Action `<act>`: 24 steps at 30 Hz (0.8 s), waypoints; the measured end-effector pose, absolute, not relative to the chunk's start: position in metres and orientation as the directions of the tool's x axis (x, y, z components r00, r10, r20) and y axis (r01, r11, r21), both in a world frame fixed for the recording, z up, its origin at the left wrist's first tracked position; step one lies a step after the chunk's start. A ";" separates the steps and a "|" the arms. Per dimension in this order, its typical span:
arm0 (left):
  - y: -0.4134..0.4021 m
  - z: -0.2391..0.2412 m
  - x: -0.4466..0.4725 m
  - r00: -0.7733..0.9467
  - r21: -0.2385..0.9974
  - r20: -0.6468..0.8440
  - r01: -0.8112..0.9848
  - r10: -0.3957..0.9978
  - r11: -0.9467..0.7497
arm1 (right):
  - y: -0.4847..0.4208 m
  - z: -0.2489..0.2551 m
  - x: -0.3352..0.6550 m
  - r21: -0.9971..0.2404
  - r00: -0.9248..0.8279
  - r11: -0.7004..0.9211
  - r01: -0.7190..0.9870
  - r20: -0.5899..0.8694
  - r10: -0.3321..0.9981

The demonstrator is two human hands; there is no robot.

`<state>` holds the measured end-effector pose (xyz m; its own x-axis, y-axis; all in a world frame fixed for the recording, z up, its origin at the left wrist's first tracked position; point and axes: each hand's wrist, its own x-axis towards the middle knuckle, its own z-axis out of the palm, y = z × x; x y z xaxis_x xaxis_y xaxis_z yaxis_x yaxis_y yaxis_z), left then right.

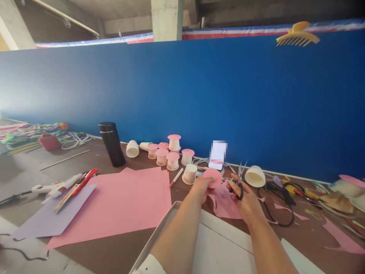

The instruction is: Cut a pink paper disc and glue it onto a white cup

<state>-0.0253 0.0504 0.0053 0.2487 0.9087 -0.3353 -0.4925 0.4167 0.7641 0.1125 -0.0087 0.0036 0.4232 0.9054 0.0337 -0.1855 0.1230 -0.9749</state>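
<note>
My left hand [203,187] pinches a round pink paper disc [213,177] just above the brown table. My right hand [245,198] grips black-handled scissors [239,182], blades pointing up and away. A scrap of pink paper [225,203] lies under and between both hands. A group of small white paper cups capped with pink discs [168,154] stands just beyond my left hand, near the blue wall. One uncapped cup [189,174] stands close to the disc.
Large pink sheets [122,201] and a lilac sheet [54,217] lie at left with a glue gun [55,187] and red cutter [84,179]. A black flask [112,144], a marker [176,177], an overturned cup [254,176], cables and paper scraps crowd the table. A white tray [216,247] sits near me.
</note>
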 end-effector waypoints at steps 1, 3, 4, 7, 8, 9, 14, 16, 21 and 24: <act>0.048 0.006 -0.024 0.277 0.784 -0.312 -0.466 0.909 0.411 | -0.009 0.005 0.112 -0.960 0.431 0.130 -0.248 0.011 0.902; 0.044 0.005 -0.022 0.345 0.810 -0.250 -0.437 0.905 0.390 | -0.010 0.006 0.112 -0.946 0.427 0.111 -0.304 -0.032 0.904; 0.041 0.005 -0.021 0.374 0.822 -0.220 -0.426 0.901 0.378 | -0.010 0.006 0.112 -0.943 0.413 0.106 -0.314 -0.036 0.910; 0.037 0.003 -0.019 0.433 0.850 -0.162 -0.395 0.886 0.348 | -0.010 0.002 0.113 -0.948 0.369 0.105 -0.299 -0.014 0.929; 0.036 0.003 -0.019 0.443 0.853 -0.151 -0.393 0.884 0.343 | -0.010 0.001 0.114 -0.951 0.360 0.108 -0.288 -0.004 0.933; 0.036 0.003 -0.018 0.445 0.852 -0.144 -0.399 0.884 0.340 | -0.010 0.000 0.114 -0.955 0.358 0.110 -0.276 0.004 0.934; 0.034 0.005 -0.016 0.431 0.834 -0.146 -0.431 0.890 0.345 | -0.006 -0.001 0.112 -0.960 0.431 0.159 -0.229 0.047 0.901; 0.034 0.005 -0.015 0.429 0.846 -0.151 -0.411 0.891 0.341 | -0.004 -0.001 0.112 -0.949 0.475 0.197 -0.247 0.058 0.878; 0.035 0.005 -0.012 0.370 0.825 -0.137 -0.471 0.919 0.313 | -0.001 -0.005 0.111 -0.917 0.490 0.215 -0.335 0.025 0.872; 0.037 0.005 -0.012 0.295 0.788 -0.160 -0.537 0.942 0.302 | -0.001 -0.009 0.110 -0.932 0.429 0.193 -0.306 0.045 0.902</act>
